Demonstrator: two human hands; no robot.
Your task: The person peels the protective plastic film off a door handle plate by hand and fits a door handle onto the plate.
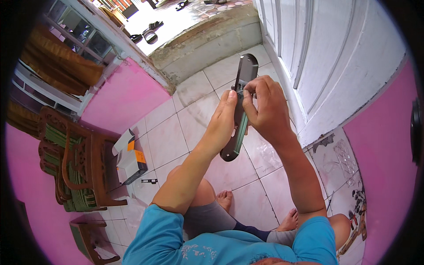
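A long dark door handle backplate (249, 66) with rounded ends is held up in front of me, tilted with its upper end to the right. My left hand (223, 117) is closed around its middle, thumb along the near edge. A hole shows near each end of the plate. My right hand (268, 105) is bent over the plate, thumb and fingers pinched at a small shiny fitting above its middle. What sits between those fingertips is too small and covered to make out.
A white door (318, 48) stands at the right. An opened box (132, 164) and a small black metal piece (149, 181) lie left, beside a carved wooden chair (84, 163). Tools (358, 221) and clear plastic (265, 152) are on the tiles. A raised step (207, 48) crosses the doorway.
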